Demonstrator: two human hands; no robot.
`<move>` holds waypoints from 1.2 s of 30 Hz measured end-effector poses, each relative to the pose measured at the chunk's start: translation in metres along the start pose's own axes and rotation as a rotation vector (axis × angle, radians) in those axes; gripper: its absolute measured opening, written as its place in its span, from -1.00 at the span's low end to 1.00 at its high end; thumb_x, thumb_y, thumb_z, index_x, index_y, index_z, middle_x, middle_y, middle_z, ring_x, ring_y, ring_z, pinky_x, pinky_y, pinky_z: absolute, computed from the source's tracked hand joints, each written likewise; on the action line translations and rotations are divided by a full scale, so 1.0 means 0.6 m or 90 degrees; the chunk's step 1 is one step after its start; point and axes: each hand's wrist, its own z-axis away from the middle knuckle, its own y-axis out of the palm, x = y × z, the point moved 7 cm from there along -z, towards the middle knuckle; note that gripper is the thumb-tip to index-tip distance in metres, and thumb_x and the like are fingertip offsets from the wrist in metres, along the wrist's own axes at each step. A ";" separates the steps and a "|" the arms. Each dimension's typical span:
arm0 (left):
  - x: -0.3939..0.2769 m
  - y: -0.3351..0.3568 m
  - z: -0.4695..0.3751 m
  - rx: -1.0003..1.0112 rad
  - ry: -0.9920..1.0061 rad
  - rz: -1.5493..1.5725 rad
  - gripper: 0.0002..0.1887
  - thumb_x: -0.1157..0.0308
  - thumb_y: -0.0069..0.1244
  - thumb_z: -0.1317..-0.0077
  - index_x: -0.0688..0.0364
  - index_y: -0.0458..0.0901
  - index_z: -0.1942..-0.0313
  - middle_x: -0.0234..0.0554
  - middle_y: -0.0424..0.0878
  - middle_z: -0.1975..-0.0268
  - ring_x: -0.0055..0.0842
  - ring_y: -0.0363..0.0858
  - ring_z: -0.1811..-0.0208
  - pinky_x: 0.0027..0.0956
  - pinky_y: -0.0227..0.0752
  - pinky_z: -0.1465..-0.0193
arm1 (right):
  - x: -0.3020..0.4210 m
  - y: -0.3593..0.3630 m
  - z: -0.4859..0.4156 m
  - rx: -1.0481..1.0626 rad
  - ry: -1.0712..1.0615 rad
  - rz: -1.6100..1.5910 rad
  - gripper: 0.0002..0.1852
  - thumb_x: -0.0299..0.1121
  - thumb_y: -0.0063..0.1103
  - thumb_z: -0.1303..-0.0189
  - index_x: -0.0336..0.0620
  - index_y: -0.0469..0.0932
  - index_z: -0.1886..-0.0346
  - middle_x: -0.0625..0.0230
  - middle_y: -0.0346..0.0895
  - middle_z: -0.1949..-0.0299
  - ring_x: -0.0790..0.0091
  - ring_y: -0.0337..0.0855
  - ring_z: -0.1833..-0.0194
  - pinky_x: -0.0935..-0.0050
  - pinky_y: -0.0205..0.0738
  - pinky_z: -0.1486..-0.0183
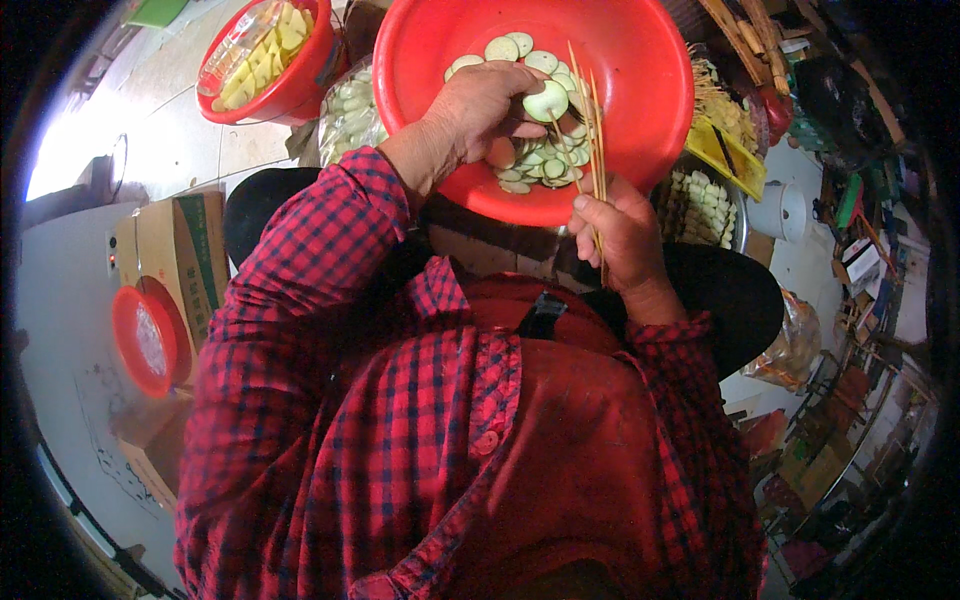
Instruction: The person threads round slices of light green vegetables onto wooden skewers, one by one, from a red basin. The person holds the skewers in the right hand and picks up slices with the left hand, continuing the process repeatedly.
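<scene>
Over a large red plastic basin (652, 97), my left hand (487, 109) pinches a pale green round vegetable slice (546, 102) between thumb and fingers. Several thin wooden skewers (598, 142) are gripped in my right hand (619, 229), near the basin's front rim. One skewer slants away from the others, its upper end meeting the lower edge of the held slice; whether it has pierced it I cannot tell. Under and around my left hand, many similar slices (555, 166) lie heaped in the basin. Part of that heap is hidden by the hand.
A red bucket (255, 112) of yellow slices stands at upper left, beside a clear bag (352, 112) of pale pieces. On the right are a yellow tray (731, 161), a metal bowl of skewered pieces (701, 206) and a white bucket (780, 212). Cardboard boxes (161, 240) stand left.
</scene>
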 end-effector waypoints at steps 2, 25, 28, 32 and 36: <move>0.005 -0.004 -0.008 0.022 0.008 0.003 -0.80 0.40 -0.02 -0.31 0.27 0.51 0.10 -0.18 0.59 0.17 -0.40 0.63 0.21 -0.31 0.65 0.21 | 0.001 0.001 0.001 0.000 -0.003 -0.004 -0.80 -0.37 0.06 -0.23 -0.24 0.46 0.14 0.31 0.46 0.55 0.59 0.35 0.73 0.63 0.18 0.72; -0.017 -0.040 -0.040 -0.001 0.001 -0.016 -0.79 0.35 0.04 -0.27 0.31 0.59 0.18 -0.17 0.68 0.31 -0.45 0.66 0.40 -0.49 0.54 0.37 | -0.004 0.000 -0.006 -0.004 0.002 -0.007 -0.82 -0.32 0.02 -0.30 -0.23 0.48 0.18 0.33 0.48 0.55 0.55 0.44 0.66 0.62 0.24 0.67; -0.016 -0.016 -0.012 0.029 -0.039 -0.039 -0.79 0.34 0.02 -0.28 0.29 0.59 0.17 -0.16 0.69 0.28 -0.46 0.67 0.36 -0.48 0.55 0.35 | -0.005 -0.003 -0.006 -0.020 -0.003 0.017 -0.80 -0.33 0.05 -0.30 -0.25 0.48 0.13 0.33 0.48 0.54 0.55 0.44 0.66 0.63 0.25 0.66; 0.056 0.010 -0.008 0.169 -0.086 -0.164 -0.76 0.23 0.06 -0.28 0.21 0.64 0.22 -0.25 0.70 0.34 -0.61 0.64 0.43 -0.58 0.47 0.44 | 0.002 -0.001 -0.007 -0.033 -0.039 0.009 -0.74 -0.34 0.09 -0.29 -0.27 0.46 0.04 0.32 0.49 0.51 0.54 0.46 0.64 0.62 0.29 0.65; 0.081 0.045 0.020 0.194 -0.090 -0.147 -0.81 0.24 0.17 -0.21 0.16 0.66 0.30 -0.31 0.64 0.46 -0.67 0.54 0.58 -0.58 0.41 0.53 | 0.003 -0.001 -0.006 -0.025 -0.038 -0.016 -0.72 -0.32 0.12 -0.28 -0.28 0.47 0.03 0.31 0.50 0.49 0.52 0.48 0.62 0.61 0.34 0.63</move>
